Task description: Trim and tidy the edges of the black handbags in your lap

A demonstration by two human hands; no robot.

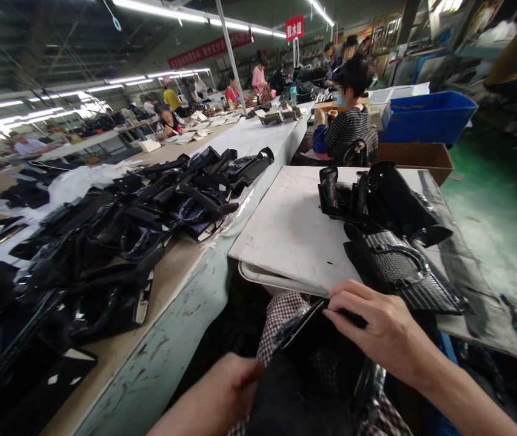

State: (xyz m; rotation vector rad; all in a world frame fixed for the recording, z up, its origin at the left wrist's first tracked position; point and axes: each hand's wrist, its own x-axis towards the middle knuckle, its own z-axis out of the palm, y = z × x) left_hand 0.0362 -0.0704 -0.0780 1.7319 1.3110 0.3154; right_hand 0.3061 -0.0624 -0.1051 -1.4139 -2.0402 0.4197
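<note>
A black handbag (303, 393) lies across my lap, its upper edge tilted toward the pale side table. Two fingers and the thumb of my right hand (371, 315) pinch the top corner of that edge. My left hand (233, 378), slightly blurred, is closed around the bag's left side; the bag hides some of its fingers. Shiny clear film shows along the upper edge. On the side table, right beyond my right hand, lies a black crocodile-textured bag (394, 266) with a curved handle. Behind it rest more black bags (390, 197).
To the left, a long workbench (149, 357) carries a heap of black bags (126, 224). The side table (280, 224) stands ahead. A seated co-worker in a striped top (349, 130) is beyond it, near a blue bin (426, 118) and a cardboard box (415, 157).
</note>
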